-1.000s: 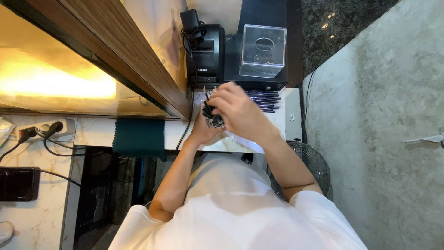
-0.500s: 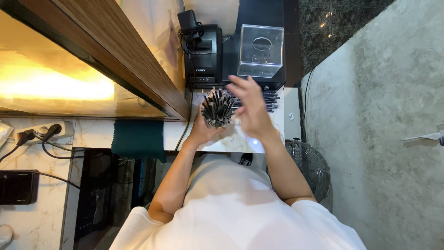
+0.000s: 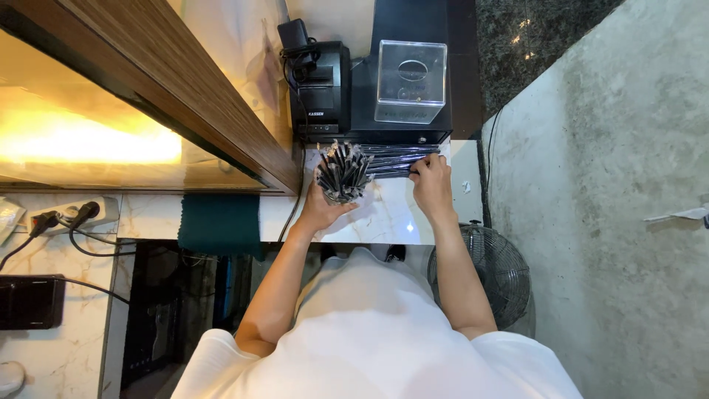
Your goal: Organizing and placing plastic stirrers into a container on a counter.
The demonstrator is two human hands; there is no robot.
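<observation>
I am cupping a clear round cup bristling with dark wrapped straws (image 3: 343,174) in my left hand (image 3: 323,210), fingers curled around it. My right hand (image 3: 432,185) is pinching loose dark straws (image 3: 395,159) lying left-to-right on the white marble counter (image 3: 384,218), just right of the cup.

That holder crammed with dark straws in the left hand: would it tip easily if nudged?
Probably. The holder of straws looks top-heavy, its straws fanning out above a narrow base, and the left hand grips it low. The marble counter looks glossy, so it may slide first. The thin straws likely weigh little.
</observation>
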